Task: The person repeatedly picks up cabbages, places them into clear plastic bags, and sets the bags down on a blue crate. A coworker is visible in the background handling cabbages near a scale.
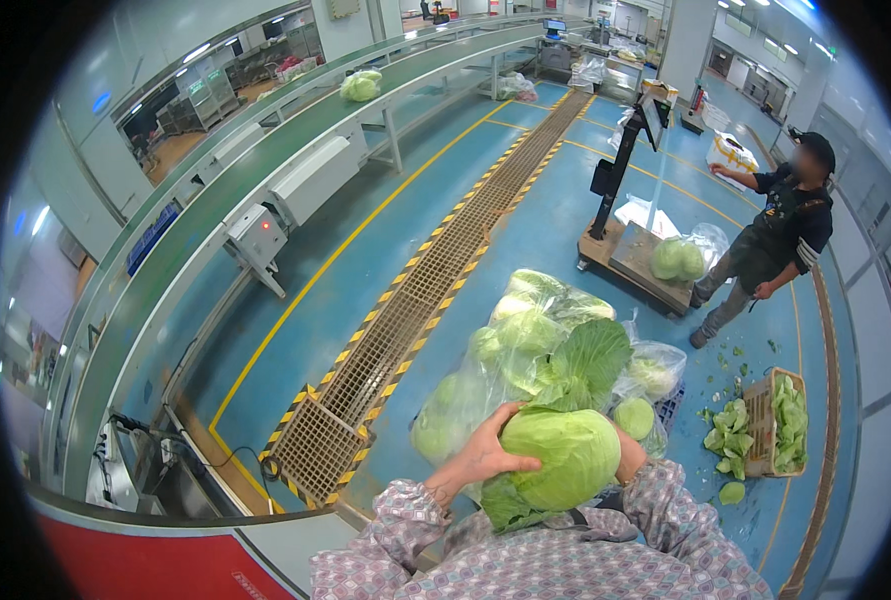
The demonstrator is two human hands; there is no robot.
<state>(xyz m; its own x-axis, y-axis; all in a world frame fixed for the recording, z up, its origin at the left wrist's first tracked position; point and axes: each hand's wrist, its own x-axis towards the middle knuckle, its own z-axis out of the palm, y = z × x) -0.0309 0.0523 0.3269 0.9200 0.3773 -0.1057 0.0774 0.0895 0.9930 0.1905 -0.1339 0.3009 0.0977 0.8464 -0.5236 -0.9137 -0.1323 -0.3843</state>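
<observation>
A large pale green cabbage [565,459] is held close to my body between both hands. My left hand [486,454] grips its left side, thumb across the front. My right hand [630,454] is at its right side, mostly hidden behind it. Loose dark green outer leaves [591,360] spread out above the head, and another leaf [507,506] hangs below it. Just beyond lie clear plastic bags of cabbages [528,330], with a further bagged cabbage [649,375] to the right and a smaller cabbage [633,418] beside my right hand.
A tan crate [759,427] of leaves stands at right, with loose leaves [730,439] on the floor. A co-worker [783,217] stands by a platform scale [625,262] holding a bagged cabbage. A floor grate [415,300] and a green conveyor belt [212,191] run along the left.
</observation>
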